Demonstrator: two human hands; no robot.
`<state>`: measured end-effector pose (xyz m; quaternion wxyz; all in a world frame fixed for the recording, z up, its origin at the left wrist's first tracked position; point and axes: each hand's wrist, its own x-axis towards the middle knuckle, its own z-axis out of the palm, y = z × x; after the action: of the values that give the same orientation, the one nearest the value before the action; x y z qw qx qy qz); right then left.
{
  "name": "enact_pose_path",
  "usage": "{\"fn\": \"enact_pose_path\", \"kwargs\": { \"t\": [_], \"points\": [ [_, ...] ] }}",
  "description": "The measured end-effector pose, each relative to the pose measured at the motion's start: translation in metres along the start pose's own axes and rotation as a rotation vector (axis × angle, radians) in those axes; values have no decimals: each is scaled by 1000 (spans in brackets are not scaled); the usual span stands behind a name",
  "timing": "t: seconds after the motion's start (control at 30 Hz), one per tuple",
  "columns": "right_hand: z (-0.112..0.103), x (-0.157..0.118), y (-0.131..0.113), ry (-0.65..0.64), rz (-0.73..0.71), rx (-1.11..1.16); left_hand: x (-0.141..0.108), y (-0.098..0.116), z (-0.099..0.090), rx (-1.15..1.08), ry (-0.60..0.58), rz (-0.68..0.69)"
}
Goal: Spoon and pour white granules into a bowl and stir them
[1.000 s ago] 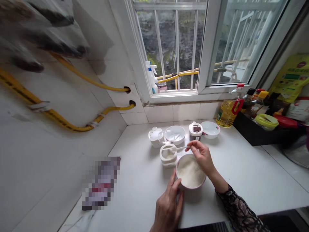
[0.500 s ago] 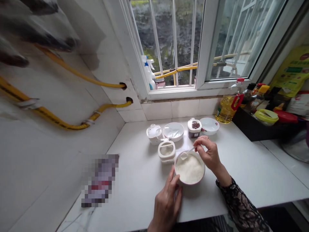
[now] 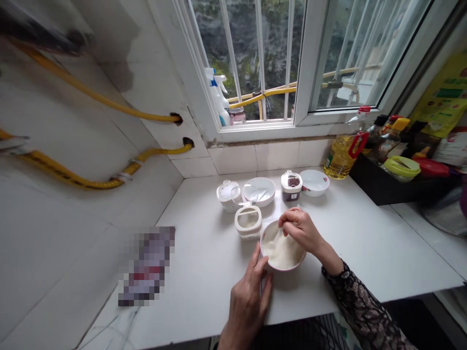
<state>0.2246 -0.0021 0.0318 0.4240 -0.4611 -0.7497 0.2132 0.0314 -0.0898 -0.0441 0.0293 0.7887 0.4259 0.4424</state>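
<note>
A round bowl [image 3: 283, 266] of fine white powder [image 3: 286, 253] stands on the white counter. My left hand [image 3: 250, 291] grips its left side, thumb and fingers against the wall and rim. Over the bowl, my right hand [image 3: 301, 231] pinches the handle of a small white spoon [image 3: 276, 238], whose head dips into the powder at the left. Just behind the bowl is a square white canister [image 3: 248, 222] with its lid raised. Farther back are a lidded white container [image 3: 229, 196], a white bowl [image 3: 259, 191] with a clear spoon in it, and a jar of dark contents [image 3: 291, 185].
A shallow white dish [image 3: 314, 183] sits at the back. An oil bottle [image 3: 339, 155] and a black box [image 3: 379, 182] of condiments stand at the right. At left lies a pixelated item [image 3: 148, 267]. Yellow pipes [image 3: 109, 107] run along the wall beside a barred window [image 3: 259, 58].
My right hand has moved left and lower over the bowl, bringing the spoon down into the powder. My left hand keeps its grip on the bowl. The view has shifted slightly.
</note>
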Motion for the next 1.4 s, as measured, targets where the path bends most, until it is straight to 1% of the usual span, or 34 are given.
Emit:
{"fn": "enact_pose_path", "kwargs": {
  "t": [0.03,0.1,0.2,0.27,0.3,0.43,0.53,0.6,0.73,0.9,1.07,1.23,1.4],
  "points": [
    [-1,0,1,8,24,9,0,0,0,-3,-2,-3],
    [-1,1,2,5,26,-6,0,0,0,-4,-7,-11],
    [1,0,3,-70,-17,-23,-1,0,0,-1,-12,-11],
    [2,1,2,-114,-13,7,-2,0,0,0,-8,-6],
    [2,1,1,-112,5,30,-2,0,1,0,-5,-4],
    [-3,2,0,-13,152,176,-1,0,0,0,-13,-16],
    [-5,3,1,35,271,304,-1,1,-1,3,-19,-18],
    [-5,3,2,58,271,297,0,1,-1,9,-13,-13],
    [-3,4,3,84,203,216,-1,1,1,1,-8,-19],
    [-2,4,3,79,290,298,-3,0,1,0,-19,-15],
    [-4,4,1,116,268,271,0,0,1,6,-2,-1],
    [-5,5,2,133,367,418,0,1,0,13,-18,-9],
    [-4,7,7,137,464,543,-3,0,2,18,-3,-14]
  ]
}}
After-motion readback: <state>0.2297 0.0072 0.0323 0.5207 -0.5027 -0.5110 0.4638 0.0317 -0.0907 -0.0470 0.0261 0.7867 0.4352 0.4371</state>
